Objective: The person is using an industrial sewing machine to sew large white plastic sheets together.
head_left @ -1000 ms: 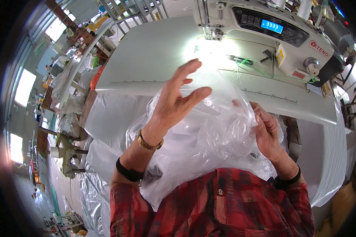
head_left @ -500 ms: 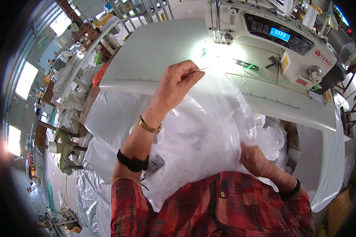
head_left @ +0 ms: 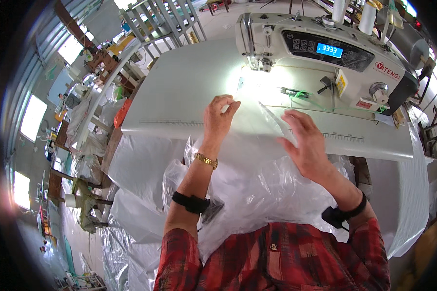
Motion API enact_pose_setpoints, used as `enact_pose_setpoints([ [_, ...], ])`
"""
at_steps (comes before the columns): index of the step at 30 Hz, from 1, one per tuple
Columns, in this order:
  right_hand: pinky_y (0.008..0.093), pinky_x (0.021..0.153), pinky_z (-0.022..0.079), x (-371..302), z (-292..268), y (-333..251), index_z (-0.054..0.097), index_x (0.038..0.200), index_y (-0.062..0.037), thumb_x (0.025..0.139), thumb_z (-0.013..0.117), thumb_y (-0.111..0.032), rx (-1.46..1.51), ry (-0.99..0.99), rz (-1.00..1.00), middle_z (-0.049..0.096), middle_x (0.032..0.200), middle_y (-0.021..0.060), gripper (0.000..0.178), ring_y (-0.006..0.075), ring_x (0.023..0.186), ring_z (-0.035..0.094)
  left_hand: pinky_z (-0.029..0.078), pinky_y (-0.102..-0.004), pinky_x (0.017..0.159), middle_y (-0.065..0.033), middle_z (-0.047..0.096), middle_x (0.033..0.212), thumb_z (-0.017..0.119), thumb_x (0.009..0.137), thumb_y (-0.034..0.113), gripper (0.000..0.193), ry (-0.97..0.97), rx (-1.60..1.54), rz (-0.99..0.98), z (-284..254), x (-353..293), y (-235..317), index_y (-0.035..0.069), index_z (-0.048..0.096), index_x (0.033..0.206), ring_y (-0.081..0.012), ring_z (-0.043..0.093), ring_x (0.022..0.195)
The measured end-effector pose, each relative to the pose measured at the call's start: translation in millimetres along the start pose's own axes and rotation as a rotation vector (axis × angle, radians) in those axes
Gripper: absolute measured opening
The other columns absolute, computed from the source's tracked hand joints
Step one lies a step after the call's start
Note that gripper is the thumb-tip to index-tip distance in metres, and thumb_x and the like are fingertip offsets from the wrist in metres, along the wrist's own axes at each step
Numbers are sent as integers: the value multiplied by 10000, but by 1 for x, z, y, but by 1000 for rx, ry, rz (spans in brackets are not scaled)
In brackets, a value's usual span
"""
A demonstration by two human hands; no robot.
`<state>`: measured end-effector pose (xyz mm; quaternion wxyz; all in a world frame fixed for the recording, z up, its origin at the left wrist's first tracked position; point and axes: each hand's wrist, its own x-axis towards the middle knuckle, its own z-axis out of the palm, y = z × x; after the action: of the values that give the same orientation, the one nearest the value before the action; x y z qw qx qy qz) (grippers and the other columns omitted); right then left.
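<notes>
R hand (head_left: 306,145) has come up since the last frame, btw: it was down at abt 4 o'clock by the shirt, now it's at 3 o'clock, over the near edge of the desk (head_left: 175,92). L hand (head_left: 218,121) looks a bit lower, just above centre at 12, but the whole view shifted too, so relative to the sewing machine (head_left: 325,48) (1 to 2 o'clock) it's stayed in roughly the same spot.

Other diff: the clear film (head_left: 272,182) was drawn up in a broad sheet towards the lamp; now most of it sits lower, bunched from centre to abt 5 o'clock between the forearms, w/ a narrow pointed flap at 2 o'clock, on the desk side, between the hands.

Grip check: L grip is narrow, thumb + fingers bunched close, but can't tell if the tips meet or if film's pinched in there. R grip is wide, fingers spread and thumb well apart, nothing clearly held; can't tell if it's touching the flap.

What it means for the work IMO: both hands are now up at the film's far end, one each side of the flap, so looks more like positioning than pulling. FWIW there's green thread (head_left: 303,94) w/ a dark slim tool (head_left: 289,90) near the flap, towards 2 o'clock.
</notes>
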<state>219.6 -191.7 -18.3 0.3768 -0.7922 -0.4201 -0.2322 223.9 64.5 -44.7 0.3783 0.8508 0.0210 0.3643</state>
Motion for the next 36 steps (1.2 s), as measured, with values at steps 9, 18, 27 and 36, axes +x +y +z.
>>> enact_pose_setpoints([
  [9, 351, 587, 469, 32, 43, 34, 608, 947, 19, 878, 592, -150, -47, -130, 195, 617, 692, 106, 184, 243, 601, 592, 460, -269, 645, -52, 658, 728, 693, 833, 214, 222, -245, -26, -351, 5, 4, 9, 6, 649, 767, -114, 577, 666],
  [18, 221, 574, 391, 8, 17, 13, 653, 888, -23, 960, 537, -320, 1132, -197, 716, 553, 694, -55, 326, 42, 632, 446, 283, -186, 531, 79, 480, 629, 687, 865, 179, 233, -164, -533, -256, -30, -7, 72, 33, 582, 716, -10, 357, 590],
  [27, 295, 630, 492, 47, -25, -16, 563, 1053, 12, 888, 630, -160, 371, -104, 105, 645, 934, 115, 247, 139, 703, 613, 260, -178, 527, 96, 477, 650, 674, 875, 145, 193, -141, -479, -196, -33, -18, 95, 47, 580, 738, 8, 341, 591],
  [36, 248, 503, 423, 58, -11, -21, 603, 795, 38, 946, 553, -250, 949, -136, 620, 569, 619, 21, 329, 65, 551, 533, 341, -157, 576, 74, 512, 680, 705, 836, 69, 183, -19, -470, -101, -35, -25, 102, 37, 561, 728, 1, 423, 638],
])
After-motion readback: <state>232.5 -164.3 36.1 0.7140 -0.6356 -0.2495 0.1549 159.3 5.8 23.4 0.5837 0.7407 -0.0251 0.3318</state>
